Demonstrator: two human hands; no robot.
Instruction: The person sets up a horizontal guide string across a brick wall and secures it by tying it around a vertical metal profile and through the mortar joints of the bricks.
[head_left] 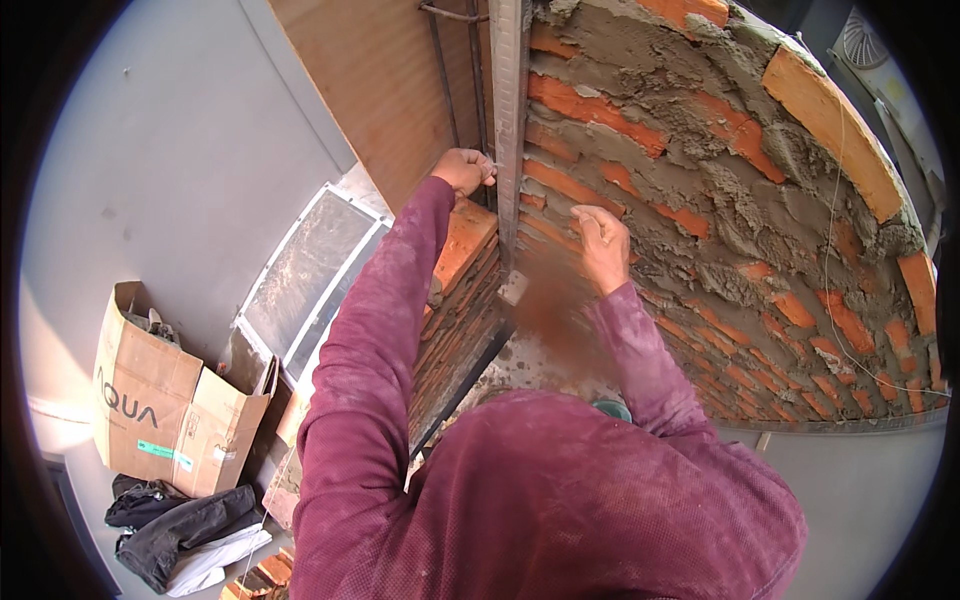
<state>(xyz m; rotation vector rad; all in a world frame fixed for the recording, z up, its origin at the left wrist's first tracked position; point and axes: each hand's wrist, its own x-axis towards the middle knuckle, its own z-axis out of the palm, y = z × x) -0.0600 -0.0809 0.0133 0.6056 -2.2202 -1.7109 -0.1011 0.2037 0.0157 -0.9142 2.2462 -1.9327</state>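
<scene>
The left hand (464, 172) is up close by the left edge of the metal bar (509, 110). Its fingers are pinched, maybe on something small, but one cannot tell what. The bar stands between the two hands and goes up past both. The right hand (606, 250) is lower, right of the bar, in front of the big wall (740, 140). Its fingers curl near the thumb; one cannot tell if a thin thing is in them. To do this well, the person should likely keep the bar straight up, work gently, and not bump the bricks (464, 250) just below the left hand.
</scene>
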